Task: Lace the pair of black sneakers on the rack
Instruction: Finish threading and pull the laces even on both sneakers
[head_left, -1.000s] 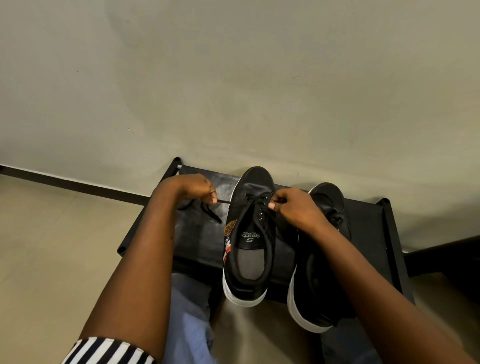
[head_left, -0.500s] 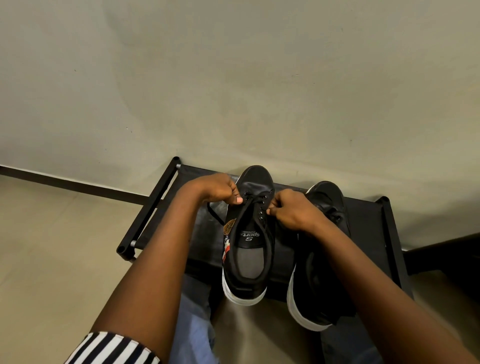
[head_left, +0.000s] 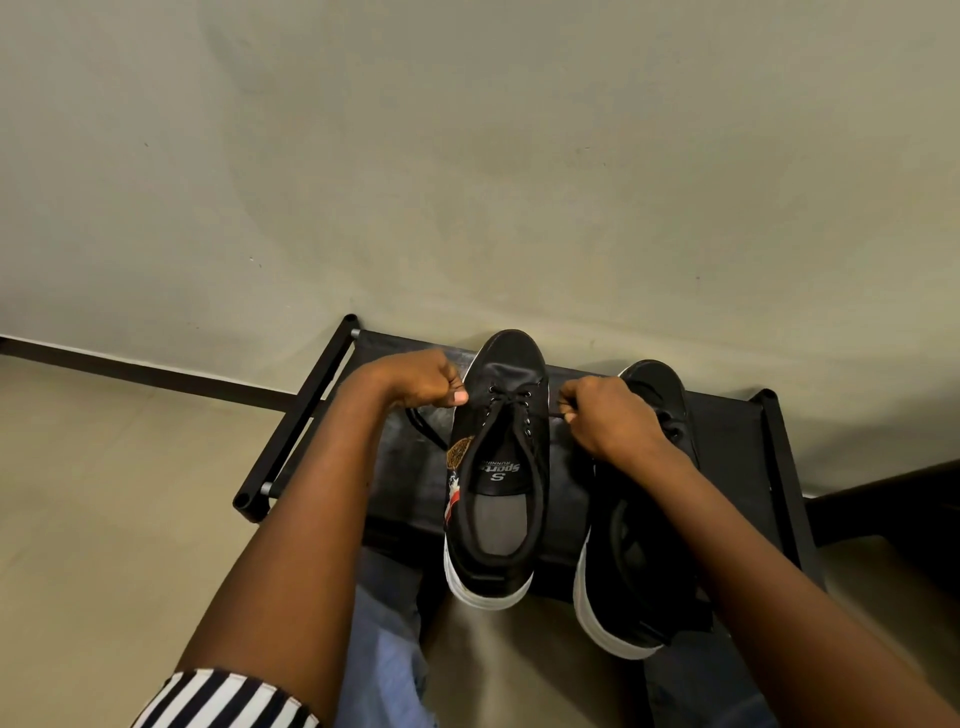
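Black sneakers sit side by side on the top of a black rack (head_left: 727, 415) against the wall, toes toward the wall, white-soled heels hanging over the near edge. Left of its mate, the left sneaker (head_left: 498, 467) shows a grey insole, a printed tongue and an orange emblem on its outer side. A black lace (head_left: 511, 399) crosses its eyelets nearest the toe. The left hand (head_left: 428, 379) is clenched at this sneaker's left edge, thumb forward, gripping one lace end; a loop of lace trails behind the wrist on the rack. The right hand (head_left: 602, 415) pinches the other lace end at this sneaker's right edge. The right sneaker (head_left: 634, 561) lies partly under the right forearm.
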